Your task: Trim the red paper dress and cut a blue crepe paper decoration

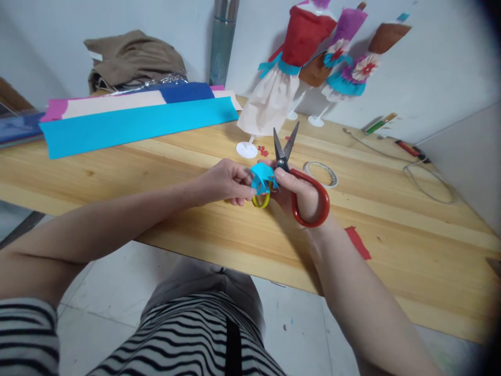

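Over the front of the wooden table, my left hand [230,183] pinches the left side of a small piece of turquoise crepe paper [261,175] with cut, pointed strips. My right hand [301,196] has red-handled scissors [291,151] looped over its thumb, their blades spread and pointing away from me. The right fingers also touch the paper's right edge. A yellow ring [261,201] shows just under the paper; whether it is a tape roll or a handle I cannot tell.
Small mannequins in paper dresses, the nearest with a red top [305,36], stand at the back. Crepe paper sheets [141,125] lie left. A tape roll [321,174], red scrap [357,242], cable [426,196] and red-handled tool [409,149] are right.
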`<state>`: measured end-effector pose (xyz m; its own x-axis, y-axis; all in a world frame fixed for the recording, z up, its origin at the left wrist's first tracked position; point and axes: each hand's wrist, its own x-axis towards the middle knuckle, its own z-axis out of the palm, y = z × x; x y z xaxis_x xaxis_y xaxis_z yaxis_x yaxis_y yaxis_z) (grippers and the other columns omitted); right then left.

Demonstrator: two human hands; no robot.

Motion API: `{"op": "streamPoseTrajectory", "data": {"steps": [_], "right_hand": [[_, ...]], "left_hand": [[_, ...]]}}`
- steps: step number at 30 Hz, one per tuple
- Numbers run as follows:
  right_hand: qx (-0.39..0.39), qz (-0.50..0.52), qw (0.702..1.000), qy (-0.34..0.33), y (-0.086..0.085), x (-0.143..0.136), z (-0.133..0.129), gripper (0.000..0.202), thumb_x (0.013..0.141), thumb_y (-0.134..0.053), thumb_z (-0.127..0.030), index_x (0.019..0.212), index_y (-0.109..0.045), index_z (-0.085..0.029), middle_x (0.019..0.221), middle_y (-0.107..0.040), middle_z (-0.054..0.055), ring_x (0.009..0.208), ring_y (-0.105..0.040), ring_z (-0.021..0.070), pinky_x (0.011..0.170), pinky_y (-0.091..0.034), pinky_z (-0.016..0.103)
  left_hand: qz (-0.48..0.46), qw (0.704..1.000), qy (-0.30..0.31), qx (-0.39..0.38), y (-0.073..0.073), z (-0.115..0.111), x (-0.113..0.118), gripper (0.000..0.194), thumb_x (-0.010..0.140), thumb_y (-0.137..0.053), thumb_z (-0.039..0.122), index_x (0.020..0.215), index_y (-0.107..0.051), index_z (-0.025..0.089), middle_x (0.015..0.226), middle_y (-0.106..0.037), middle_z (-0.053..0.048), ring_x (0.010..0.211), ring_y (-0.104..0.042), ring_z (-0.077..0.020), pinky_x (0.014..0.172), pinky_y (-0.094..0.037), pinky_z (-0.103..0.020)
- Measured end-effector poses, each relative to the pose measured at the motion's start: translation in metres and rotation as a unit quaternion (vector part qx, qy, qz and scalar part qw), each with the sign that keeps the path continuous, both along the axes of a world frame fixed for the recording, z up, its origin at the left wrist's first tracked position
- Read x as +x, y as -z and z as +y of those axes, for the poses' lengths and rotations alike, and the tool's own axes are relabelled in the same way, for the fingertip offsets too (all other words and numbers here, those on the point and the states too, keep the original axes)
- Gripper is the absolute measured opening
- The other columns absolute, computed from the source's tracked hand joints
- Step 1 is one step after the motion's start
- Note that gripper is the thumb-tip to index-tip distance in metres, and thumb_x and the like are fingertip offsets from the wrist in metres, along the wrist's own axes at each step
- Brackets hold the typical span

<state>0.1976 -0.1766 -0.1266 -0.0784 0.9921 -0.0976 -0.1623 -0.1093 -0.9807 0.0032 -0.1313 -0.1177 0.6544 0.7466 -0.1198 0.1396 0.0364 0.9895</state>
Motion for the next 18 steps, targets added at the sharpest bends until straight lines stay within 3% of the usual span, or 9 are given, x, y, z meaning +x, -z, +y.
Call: {"op": "streamPoseTrajectory", "data": {"steps": [4, 6, 10, 14, 18], "right_hand": [[-0.005, 0.031, 0.999, -0.02, -0.002, 0.005, -0.001, 0.066, 0.066, -0.084, -0.079, 0.101, -0.074, -0.023, 0.081, -0.073, 0.005, 0.077, -0.072, 0.0274, 0.071, -0.057, 0.043], [0.005, 0.036, 0.999, -0.041, -0.003, 0.007, -0.001, 0.071, 0.066, -0.083, -0.08, 0.106, -0.075, -0.022, 0.084, -0.075, 0.006, 0.076, -0.073, 0.0272, 0.072, -0.057, 0.044], [0.033, 0.006, 0.999, -0.031, -0.004, 0.011, 0.001, 0.063, 0.065, -0.092, -0.062, 0.113, -0.075, -0.025, 0.09, -0.077, 0.003, 0.08, -0.072, 0.0245, 0.077, -0.058, 0.043], [0.141, -0.088, 0.986, 0.03, -0.008, 0.021, 0.003, 0.04, 0.069, -0.092, -0.031, 0.106, -0.079, -0.028, 0.091, -0.079, 0.001, 0.081, -0.066, 0.0189, 0.078, -0.053, 0.036], [0.168, -0.105, 0.98, -0.001, -0.013, 0.024, 0.004, 0.047, 0.065, -0.092, -0.026, 0.11, -0.08, -0.031, 0.097, -0.082, 0.003, 0.078, -0.062, 0.0191, 0.071, -0.051, 0.036]], "left_hand": [[-0.008, 0.999, 0.043, -0.002, 0.006, 0.004, -0.002, 0.003, 0.069, -0.075, 0.011, 0.072, -0.076, 0.013, 0.059, -0.071, -0.001, 0.055, -0.068, -0.0101, 0.053, -0.055, -0.016], [0.003, 0.998, 0.058, -0.006, 0.008, 0.005, -0.002, 0.003, 0.068, -0.076, 0.012, 0.071, -0.075, 0.013, 0.059, -0.072, -0.001, 0.056, -0.069, -0.011, 0.053, -0.055, -0.017], [0.012, 0.996, 0.079, -0.027, 0.006, 0.004, -0.002, 0.006, 0.069, -0.076, 0.014, 0.065, -0.072, 0.013, 0.061, -0.072, -0.003, 0.056, -0.069, -0.0111, 0.053, -0.056, -0.017], [-0.001, 0.991, 0.114, -0.063, 0.004, 0.005, -0.004, 0.004, 0.068, -0.078, 0.015, 0.066, -0.074, 0.013, 0.063, -0.073, -0.004, 0.056, -0.069, -0.0112, 0.053, -0.055, -0.017], [-0.006, 0.984, 0.151, -0.089, 0.003, 0.006, -0.006, 0.007, 0.066, -0.081, 0.018, 0.066, -0.076, 0.013, 0.065, -0.074, -0.006, 0.055, -0.069, -0.012, 0.053, -0.055, -0.018]]}}
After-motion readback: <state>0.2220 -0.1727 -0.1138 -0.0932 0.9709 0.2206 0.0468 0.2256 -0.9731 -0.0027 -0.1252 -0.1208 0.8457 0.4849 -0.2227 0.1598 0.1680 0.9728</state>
